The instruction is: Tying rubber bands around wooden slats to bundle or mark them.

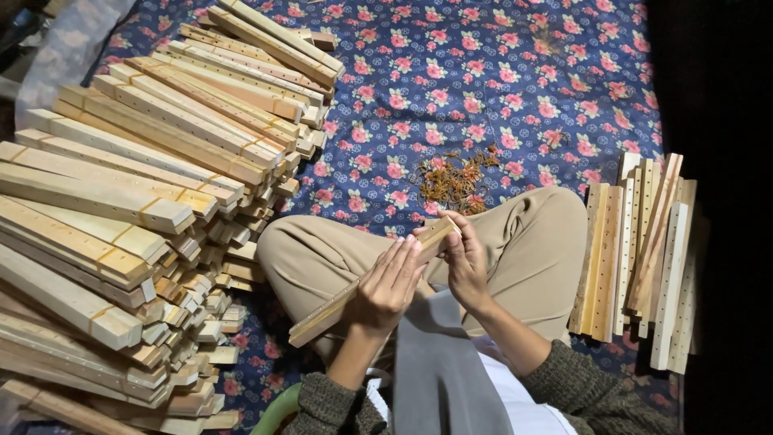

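A long wooden strip (322, 316) with a row of small holes lies slanted across my lap. My left hand (388, 286) wraps around its middle from below. My right hand (465, 258) pinches its upper end (436, 233), fingers curled over the tip. My legs in tan trousers (314, 254) are crossed beneath it.
A big heap of similar wooden strips (137, 201) fills the left side. A smaller row of drilled strips (640, 258) lies on the right. Orange wood shavings (455, 179) sit on the blue flowered cloth (483, 80) ahead of my knees. A green rim (278, 411) shows at the bottom.
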